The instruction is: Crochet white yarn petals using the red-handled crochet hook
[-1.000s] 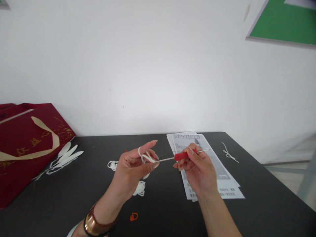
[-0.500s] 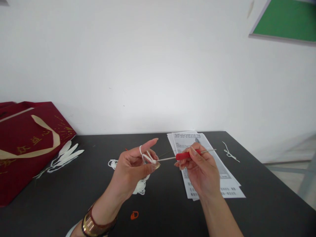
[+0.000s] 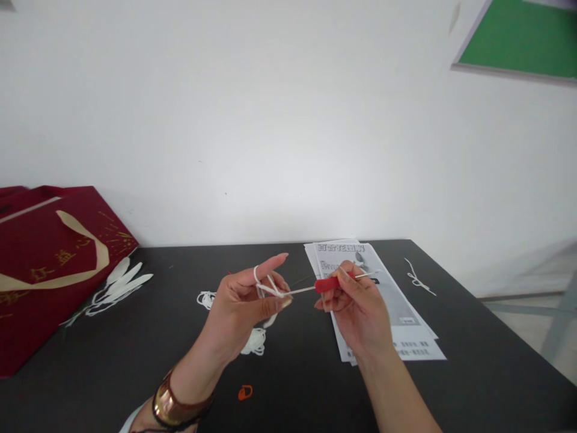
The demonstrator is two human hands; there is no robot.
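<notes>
White yarn (image 3: 269,290) loops around the raised index finger of my left hand (image 3: 241,307), whose thumb and other fingers pinch it near their tips. My right hand (image 3: 360,310) grips the red handle of a crochet hook (image 3: 327,284) between thumb and fingers. The hook's thin metal shaft points left and meets the yarn at my left fingertips; its other metal end sticks out to the right. The exact place where the tip enters the yarn is too small to make out. A bundle of white yarn (image 3: 255,341) lies on the table below my left hand.
On the black table (image 3: 288,397) lie an orange stitch marker (image 3: 244,393), printed sheets (image 3: 401,337) under my right hand, and a knotted white strand (image 3: 418,280). White crocheted pieces (image 3: 124,288) rest beside a dark red bag (image 3: 49,258) at left. A white wall stands behind.
My right hand has moved a little to the left with the crochet hook, bringing the red handle closer to my left fingertips. My left hand has hardly moved.
</notes>
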